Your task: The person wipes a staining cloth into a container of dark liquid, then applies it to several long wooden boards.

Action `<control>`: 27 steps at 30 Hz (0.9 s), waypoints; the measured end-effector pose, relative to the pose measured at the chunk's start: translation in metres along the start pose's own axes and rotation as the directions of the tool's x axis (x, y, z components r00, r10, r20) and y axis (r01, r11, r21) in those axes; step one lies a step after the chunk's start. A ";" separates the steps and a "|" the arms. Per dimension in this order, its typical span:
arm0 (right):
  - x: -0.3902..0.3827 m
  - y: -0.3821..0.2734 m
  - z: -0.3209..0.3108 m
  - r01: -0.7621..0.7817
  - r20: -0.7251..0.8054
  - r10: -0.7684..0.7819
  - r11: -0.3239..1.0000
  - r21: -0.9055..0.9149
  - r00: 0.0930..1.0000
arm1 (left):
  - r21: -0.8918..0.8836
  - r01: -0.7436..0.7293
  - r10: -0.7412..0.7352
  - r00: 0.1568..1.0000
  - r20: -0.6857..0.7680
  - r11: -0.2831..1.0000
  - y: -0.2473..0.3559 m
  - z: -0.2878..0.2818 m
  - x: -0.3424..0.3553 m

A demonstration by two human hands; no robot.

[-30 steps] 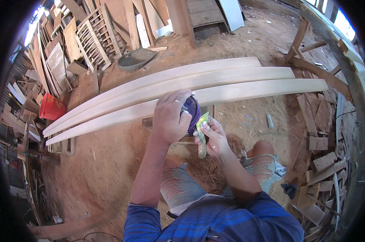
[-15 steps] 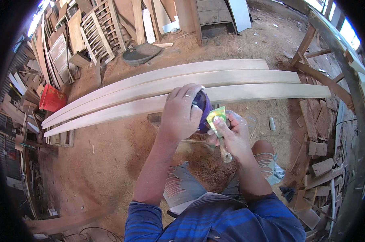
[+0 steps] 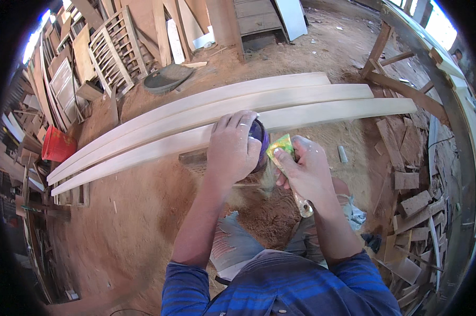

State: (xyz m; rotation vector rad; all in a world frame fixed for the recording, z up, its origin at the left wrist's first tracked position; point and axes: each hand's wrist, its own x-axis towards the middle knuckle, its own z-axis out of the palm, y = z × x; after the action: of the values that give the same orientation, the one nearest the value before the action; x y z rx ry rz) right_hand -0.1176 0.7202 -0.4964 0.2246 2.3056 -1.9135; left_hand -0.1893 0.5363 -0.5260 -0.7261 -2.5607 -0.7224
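My left hand (image 3: pixel 231 147) is wrapped over a dark tub with a purple side (image 3: pixel 263 145), held above the nearest pale board. Close to the tub's right side, my right hand (image 3: pixel 309 164) grips a putty knife (image 3: pixel 281 148). Its blade end is yellow-green, and its handle end, with a hole, sticks out below my palm. White smears mark my fingers. What is inside the tub is hidden from this angle. Three long pale boards (image 3: pixel 348 111) lie side by side just beyond my hands.
A red bucket (image 3: pixel 58 144) stands at the boards' left end. Beyond the boards is a dark shallow basin (image 3: pixel 167 79), with stacked timber behind it. Wood offcuts (image 3: pixel 414 204) are piled at the right, near a wooden frame (image 3: pixel 419 97). A small pale cylinder (image 3: pixel 343 154) lies on the dirt floor.
The putty knife has drawn slightly away from the tub, and its handle has swung to the right. My left hand still holds the tub. The whole view has shifted a little.
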 end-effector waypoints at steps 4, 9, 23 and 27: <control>0.005 -0.016 -0.004 0.073 0.003 -0.073 0.986 -0.153 0.997 | -0.074 0.022 -0.021 1.000 0.010 0.997 0.000 -0.003 0.004; 0.017 -0.010 -0.008 0.201 0.049 -0.199 0.878 -0.434 0.979 | -0.162 0.021 -0.030 0.998 -0.053 0.987 -0.004 0.000 0.003; 0.029 0.069 -0.021 0.170 0.021 -0.182 0.948 0.270 0.983 | -0.143 0.018 -0.010 0.998 0.057 0.990 0.001 -0.015 0.004; 0.055 0.108 0.017 0.350 -0.062 -0.376 0.771 0.533 0.924 | -0.138 0.034 -0.026 0.998 0.058 0.990 0.002 -0.014 0.004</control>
State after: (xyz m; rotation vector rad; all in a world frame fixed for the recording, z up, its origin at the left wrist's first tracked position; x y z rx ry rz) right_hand -0.1492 0.7241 -0.6142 -0.2408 1.8174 -2.6994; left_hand -0.1883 0.5313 -0.5125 -0.7630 -2.5970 -0.9096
